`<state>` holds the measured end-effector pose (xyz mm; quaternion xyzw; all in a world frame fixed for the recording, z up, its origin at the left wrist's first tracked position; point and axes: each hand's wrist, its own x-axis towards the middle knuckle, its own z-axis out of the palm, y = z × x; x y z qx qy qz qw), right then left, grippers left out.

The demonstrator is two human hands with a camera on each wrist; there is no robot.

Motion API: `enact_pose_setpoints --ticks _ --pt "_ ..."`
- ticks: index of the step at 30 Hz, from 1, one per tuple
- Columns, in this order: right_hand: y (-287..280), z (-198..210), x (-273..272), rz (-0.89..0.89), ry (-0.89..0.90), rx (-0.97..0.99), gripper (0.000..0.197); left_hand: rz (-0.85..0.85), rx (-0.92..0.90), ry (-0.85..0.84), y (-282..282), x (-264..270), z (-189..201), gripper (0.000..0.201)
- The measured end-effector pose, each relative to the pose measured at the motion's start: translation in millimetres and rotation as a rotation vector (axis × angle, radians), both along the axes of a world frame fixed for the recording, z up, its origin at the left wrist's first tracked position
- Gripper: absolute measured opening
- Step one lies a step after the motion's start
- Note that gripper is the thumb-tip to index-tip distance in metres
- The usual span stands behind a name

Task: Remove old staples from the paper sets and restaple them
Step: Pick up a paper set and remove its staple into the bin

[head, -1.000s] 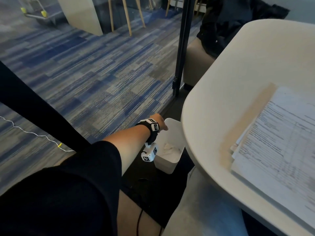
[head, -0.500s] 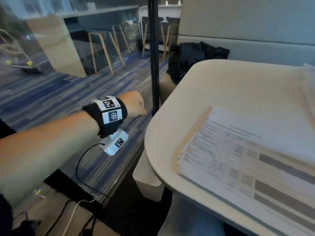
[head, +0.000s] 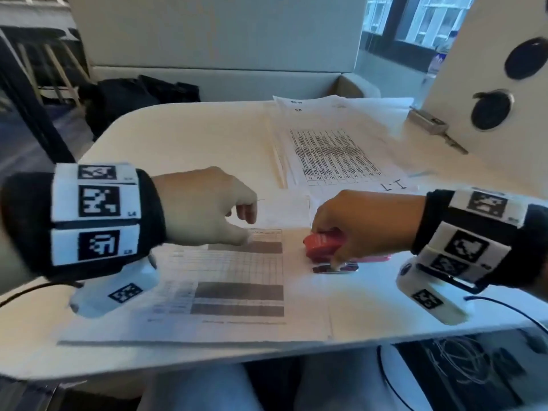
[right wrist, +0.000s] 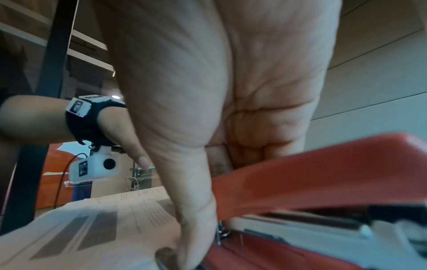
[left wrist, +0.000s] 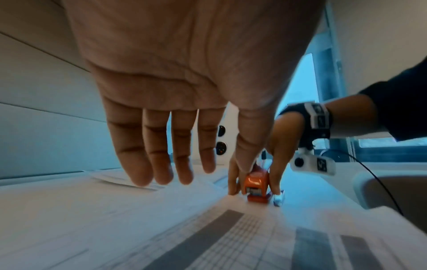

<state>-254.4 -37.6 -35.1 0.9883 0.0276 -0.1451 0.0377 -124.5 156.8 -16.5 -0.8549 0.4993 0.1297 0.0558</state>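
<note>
A printed paper set (head: 237, 280) with grey bars lies on the table in front of me. My left hand (head: 246, 223) hovers over its top edge with relaxed fingers (left wrist: 161, 164) pointing down and holding nothing. Just right of that sheet, my right hand (head: 332, 253) grips a red stapler (head: 321, 244), with fingers on both sides of it (left wrist: 256, 184). In the right wrist view the thumb (right wrist: 196, 228) presses down beside the stapler's opened red top (right wrist: 323, 173). A small shiny metal piece (head: 336, 268) lies under the hand.
A second stack of printed sheets (head: 335, 155) lies farther back on the white table (head: 184, 137). A grey metal device (head: 427, 121) sits at the back right by a panel with round sockets. A dark bag (head: 127, 99) lies on the bench behind.
My left hand rose from the white bin on the floor beside the table and now hovers over the paper. The view swung from the floor to the tabletop, bringing the right hand and stapler into sight.
</note>
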Motion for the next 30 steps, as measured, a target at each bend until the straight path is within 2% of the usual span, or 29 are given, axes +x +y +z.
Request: enact_pose_setpoints --ticks 2,6,9,12,21,30 --pt "-3.9 -1.3 -2.9 -0.014 -0.004 0.029 0.025 -0.073 0.032 0.003 -21.5 -11.7 -6.8 0.049" --pt "-12.2 3.5 0.1 -0.031 -0.023 0.031 0.027 -0.16 0.099 0.004 -48.4 -12.6 -27.8 0.105" --pt "-20.6 6.0 7.4 -0.046 -0.055 0.059 0.027 -0.173 0.305 0.049 -57.5 -11.0 -41.8 0.127" --pt "-24.7 2.7 11.2 -0.059 -0.063 0.086 0.024 -0.175 0.395 0.073 -59.7 -14.4 -44.8 0.13" --pt "-26.3 -14.0 11.4 -0.042 0.009 0.033 0.029 -0.112 0.409 0.104 -64.8 -14.6 -44.4 0.142" --pt "-21.4 -18.9 20.8 -0.032 0.089 0.062 0.031 -0.117 0.392 0.125 -64.6 -13.2 -45.7 0.142"
